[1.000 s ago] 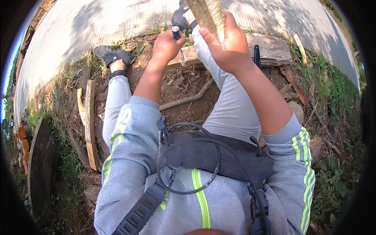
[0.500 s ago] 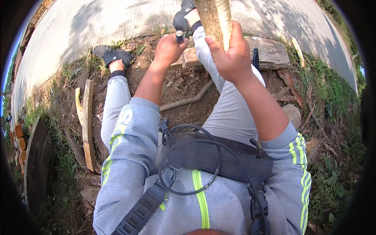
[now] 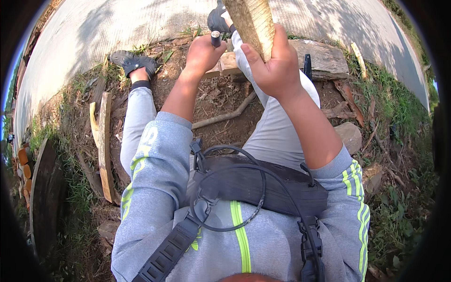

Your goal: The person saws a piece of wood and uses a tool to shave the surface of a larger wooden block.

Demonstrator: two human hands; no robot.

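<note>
My left hand [image 3: 203,55] is closed around a dark handle with a round pale end [image 3: 215,38]; the rest of what it belongs to is hidden. To its right, my right hand [image 3: 277,68] grips the lower end of a rough, light-brown piece of wood [image 3: 250,26]. The thumb lies on one side of this piece and the fingers on the other. It stands tilted to the left, and its upper end runs out of the picture. Both hands are raised in front of me, over a flat wooden block [image 3: 229,63] on the ground.
A thick weathered plank [image 3: 319,60] lies by the pale road [image 3: 141,23]. Split wood strips [image 3: 105,145] are at the left, and a peeled stick [image 3: 359,58] is at the right. A curved branch [image 3: 228,118] crosses the dirt between my legs. A black upright object [image 3: 307,66] stands beside my right knee.
The piece of wood has tipped to the left at its top, and my right hand has turned and shifted slightly left with it. My left hand has hardly moved.
</note>
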